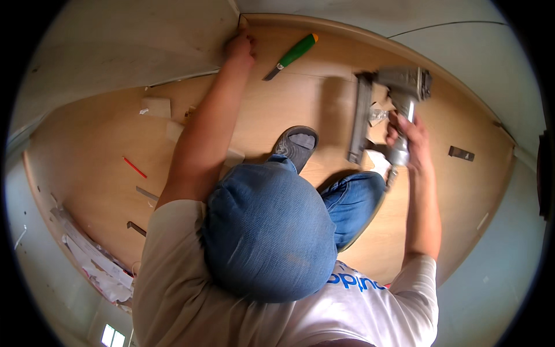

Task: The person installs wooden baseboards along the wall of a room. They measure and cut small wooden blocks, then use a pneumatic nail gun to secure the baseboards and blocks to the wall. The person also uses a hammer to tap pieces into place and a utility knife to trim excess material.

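Note:
My right hand (411, 139) is wrapped round the handle of a grey pneumatic nail gun (404, 81). Its long dark magazine (361, 115) lies to the left of the handle, and an air fitting (395, 165) sits at the handle's lower end. Far forward, my left hand (241, 48) reaches into the corner where the wooden baseboard (312, 23) meets a pale panel (144, 46). Its fingers look curled, with the fingertips at the baseboard's end; whatever they may hold is hidden. A chisel with a green handle (298, 51) lies on the floor right of that hand.
Wood-look flooring (341, 231) spreads around my knees and sandalled foot (298, 144). A red pencil (134, 167) and small offcuts (156, 107) lie at left, a dark flat metal piece (461, 153) at right. Crumpled white wrapping (98, 263) lies along the left wall.

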### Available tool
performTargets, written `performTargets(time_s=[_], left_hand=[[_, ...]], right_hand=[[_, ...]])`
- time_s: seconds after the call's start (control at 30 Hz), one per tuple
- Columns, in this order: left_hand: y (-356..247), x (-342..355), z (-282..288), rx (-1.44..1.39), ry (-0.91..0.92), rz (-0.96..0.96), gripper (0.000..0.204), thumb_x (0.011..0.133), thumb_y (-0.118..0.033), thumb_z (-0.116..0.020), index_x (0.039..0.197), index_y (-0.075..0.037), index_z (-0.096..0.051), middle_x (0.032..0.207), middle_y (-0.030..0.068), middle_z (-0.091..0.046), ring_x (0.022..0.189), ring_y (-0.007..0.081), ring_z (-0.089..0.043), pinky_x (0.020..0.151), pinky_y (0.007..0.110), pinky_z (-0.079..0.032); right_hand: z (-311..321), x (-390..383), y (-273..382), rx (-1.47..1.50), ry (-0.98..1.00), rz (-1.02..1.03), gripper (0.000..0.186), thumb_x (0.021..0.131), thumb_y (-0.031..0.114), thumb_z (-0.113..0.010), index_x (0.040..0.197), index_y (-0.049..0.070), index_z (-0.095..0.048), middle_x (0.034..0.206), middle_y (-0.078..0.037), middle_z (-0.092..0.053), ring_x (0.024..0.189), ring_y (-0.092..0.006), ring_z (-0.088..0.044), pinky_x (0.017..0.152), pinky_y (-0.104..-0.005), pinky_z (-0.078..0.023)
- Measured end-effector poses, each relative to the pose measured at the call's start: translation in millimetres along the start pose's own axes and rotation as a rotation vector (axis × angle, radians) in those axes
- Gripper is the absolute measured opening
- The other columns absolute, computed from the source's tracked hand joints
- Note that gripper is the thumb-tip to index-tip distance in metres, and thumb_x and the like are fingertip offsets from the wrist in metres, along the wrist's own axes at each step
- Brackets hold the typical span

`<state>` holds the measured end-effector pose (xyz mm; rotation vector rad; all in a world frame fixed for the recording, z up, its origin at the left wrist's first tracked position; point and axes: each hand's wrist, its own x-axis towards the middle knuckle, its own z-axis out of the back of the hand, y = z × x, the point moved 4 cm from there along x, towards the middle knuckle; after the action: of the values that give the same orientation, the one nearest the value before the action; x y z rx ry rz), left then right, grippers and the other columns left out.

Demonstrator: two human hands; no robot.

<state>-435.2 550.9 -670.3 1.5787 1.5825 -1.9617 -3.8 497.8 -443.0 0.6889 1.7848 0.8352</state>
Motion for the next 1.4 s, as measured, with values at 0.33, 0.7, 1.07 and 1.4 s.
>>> performTargets(time_s=[0.33,0.7,1.07,1.4], left_hand=[[-2.0,-0.6,13.3,0.037,0.106,0.049,0.036,0.104,-0.054,-0.056,0.122,-0.023,-0.059,0.121,0.0010,-0.065,0.114,0.0178,-0.062,0.097,0.052,-0.041],[-12.1,-14.6,2.6,0.027,0.152,-0.045,0.047,0.114,-0.040,-0.037,0.140,-0.005,-0.054,0.127,0.0158,-0.066,0.114,0.0313,-0.064,0.102,0.048,-0.054],[-13.1,-9.0,6.5,0.058,0.310,0.050,0.051,0.115,-0.041,-0.026,0.137,-0.004,-0.053,0.125,0.0174,-0.068,0.114,0.0339,-0.066,0.103,0.050,-0.054],[-17.1,-28.5,-3.1,0.159,0.232,0.084,0.059,0.114,-0.046,-0.022,0.135,-0.001,-0.053,0.121,0.0184,-0.068,0.113,0.0324,-0.063,0.105,0.047,-0.050]], right_hand=[[-100.3,196.4,-125.6,0.492,0.293,-0.143,0.031,0.101,0.017,-0.058,0.129,0.005,-0.051,0.098,-0.015,-0.067,0.066,-0.0205,-0.063,0.061,-0.0352,-0.058],[-148.2,237.0,-138.2,0.473,0.314,-0.099,0.026,0.099,0.015,-0.068,0.119,0.006,-0.057,0.087,-0.007,-0.065,0.061,-0.0170,-0.061,0.055,-0.0341,-0.055],[-151.9,245.2,-151.6,0.463,0.283,-0.067,0.032,0.097,0.016,-0.072,0.122,0.006,-0.054,0.083,-0.008,-0.068,0.059,-0.0176,-0.064,0.052,-0.0336,-0.055],[-151.9,246.8,-158.7,0.438,0.260,-0.130,0.035,0.096,0.017,-0.072,0.121,0.005,-0.051,0.077,-0.009,-0.066,0.059,-0.0197,-0.064,0.053,-0.0353,-0.053]])
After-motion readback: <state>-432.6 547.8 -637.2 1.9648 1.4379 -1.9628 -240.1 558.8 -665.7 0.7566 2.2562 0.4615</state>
